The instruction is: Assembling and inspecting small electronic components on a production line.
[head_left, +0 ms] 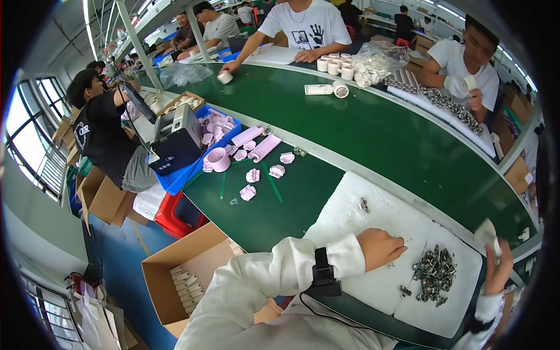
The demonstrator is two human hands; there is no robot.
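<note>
My left hand [382,249] is over a white foam sheet [350,204], its fingers curled together. Whatever they may hold is hidden. Off to the right, my right hand [499,269] is raised and grips a cream-white plastic part [486,233], slightly blurred. Between the two hands, a pile of small metal-and-green parts [434,274] lies on the foam. One more small metal piece [364,204] sits apart, beyond my left hand.
A green conveyor belt [373,131] runs beyond the foam. Pink plastic pieces [248,192] and a pink ring-shaped housing [217,159] lie left, by a blue bin [233,129]. A cardboard box [157,274] of white parts stands lower left. Co-workers sit across the belt.
</note>
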